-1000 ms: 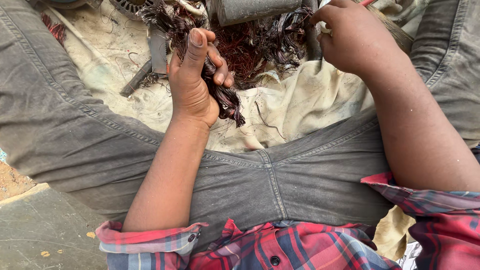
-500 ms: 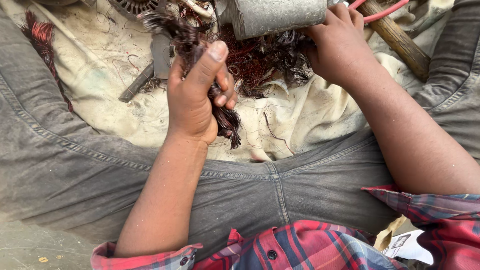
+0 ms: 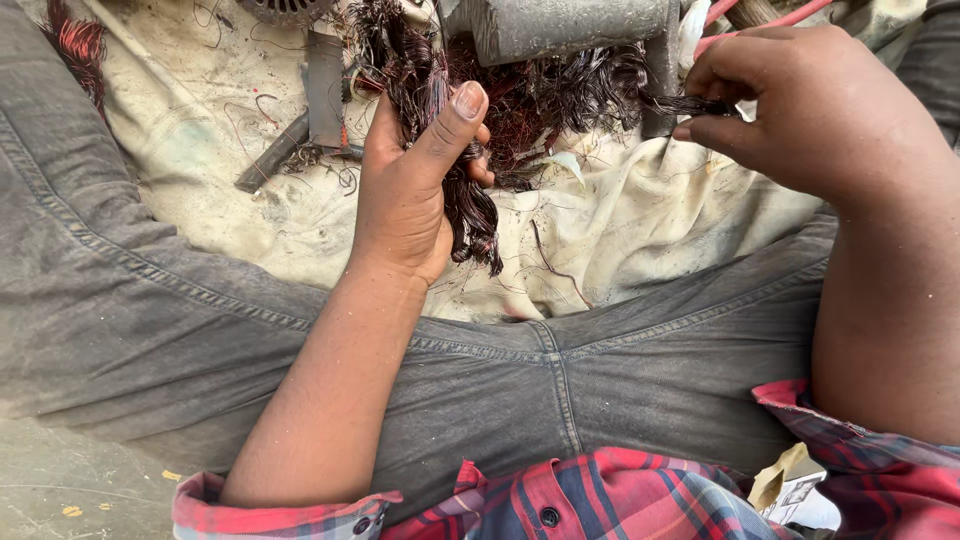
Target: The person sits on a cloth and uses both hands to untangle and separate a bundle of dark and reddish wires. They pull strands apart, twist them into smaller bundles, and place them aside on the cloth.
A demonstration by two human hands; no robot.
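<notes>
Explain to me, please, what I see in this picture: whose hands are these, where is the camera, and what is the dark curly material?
The camera sits on the person's head and looks down, so you see the person's own two bare arms, the grey trousers and a red checked shirt. The person sits with legs spread over a dirty cream cloth.

The left hand is closed around a bundle of dark, curly thin wire, which looks like copper winding wire; its tail hangs below the fist. The right hand pinches a smaller strand of the same wire between thumb and fingers.

Both strands lead up to a tangled wire mass beside a grey metal cylinder. A flat metal bar lies on the cloth to the left.
</notes>
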